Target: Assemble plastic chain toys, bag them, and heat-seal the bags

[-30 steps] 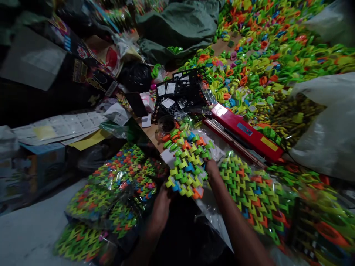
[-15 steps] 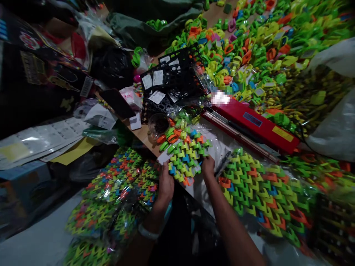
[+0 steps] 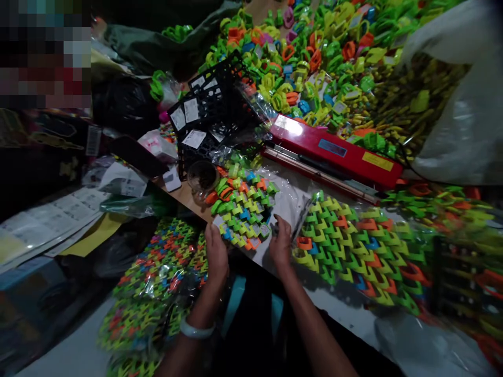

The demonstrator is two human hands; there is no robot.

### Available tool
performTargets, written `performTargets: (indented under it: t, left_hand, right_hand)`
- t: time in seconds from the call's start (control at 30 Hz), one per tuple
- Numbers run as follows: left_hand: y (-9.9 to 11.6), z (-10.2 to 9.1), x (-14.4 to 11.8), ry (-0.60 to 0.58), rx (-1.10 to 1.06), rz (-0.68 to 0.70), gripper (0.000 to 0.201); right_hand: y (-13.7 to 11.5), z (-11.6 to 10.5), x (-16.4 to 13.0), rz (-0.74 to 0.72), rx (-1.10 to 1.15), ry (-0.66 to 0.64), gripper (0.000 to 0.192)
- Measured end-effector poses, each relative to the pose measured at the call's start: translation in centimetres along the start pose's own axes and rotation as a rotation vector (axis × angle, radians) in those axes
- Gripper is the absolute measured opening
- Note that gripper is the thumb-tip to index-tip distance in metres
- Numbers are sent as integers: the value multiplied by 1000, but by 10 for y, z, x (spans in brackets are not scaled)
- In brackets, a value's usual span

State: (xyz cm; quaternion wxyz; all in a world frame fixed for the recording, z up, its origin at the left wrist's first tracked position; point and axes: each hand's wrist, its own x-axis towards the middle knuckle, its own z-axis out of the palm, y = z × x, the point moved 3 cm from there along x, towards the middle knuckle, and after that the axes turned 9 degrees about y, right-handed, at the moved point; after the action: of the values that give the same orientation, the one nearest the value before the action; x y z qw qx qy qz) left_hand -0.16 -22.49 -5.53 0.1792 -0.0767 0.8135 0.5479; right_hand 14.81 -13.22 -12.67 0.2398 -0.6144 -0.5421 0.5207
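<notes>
Cluttered wooden table (image 3: 187, 195), frame centre, heaped with neon plastic clips. Interlocked clip mat (image 3: 240, 209) lies at near edge. Left hand (image 3: 216, 252) grips mat's lower-left corner; right hand (image 3: 280, 242) pinches lower-right edge. Red sealer (image 3: 338, 153) beyond, bagged mat (image 3: 353, 246) right.

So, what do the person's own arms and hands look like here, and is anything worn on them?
Both forearms are bare, with no sleeves and no gloves. The left hand has a pale, light-coloured band around its wrist; whether it is a watch or a bracelet is too blurred to tell. The right hand and its wrist show nothing worn. No rings can be made out in this dim light.
</notes>
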Motion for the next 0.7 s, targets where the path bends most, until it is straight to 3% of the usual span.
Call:
performTargets:
  t: [0.1,0.2,0.3,0.4,0.47,0.7]
  left_hand:
    - [28,16,-6,-72,370,471,58]
    - [47,57,-10,-340,754,917,58]
    - [56,102,-2,-502,956,1158,60]
    - [60,135,11,-567,1032,1313,61]
    - [60,146,19,-613,1062,1361,60]
    - [53,144,34,-603,1050,1352,57]
  right_hand:
    - [-5,2,5,-227,-235,-123,65]
    - [-1,6,9,-206,-359,-239,49]
    - [4,5,0,-116,-435,-263,50]
    - [5,0,-11,-37,-471,-270,56]
    - [4,-3,-13,-36,-468,-264,55]
    - [9,2,6,-57,-287,-248,51]
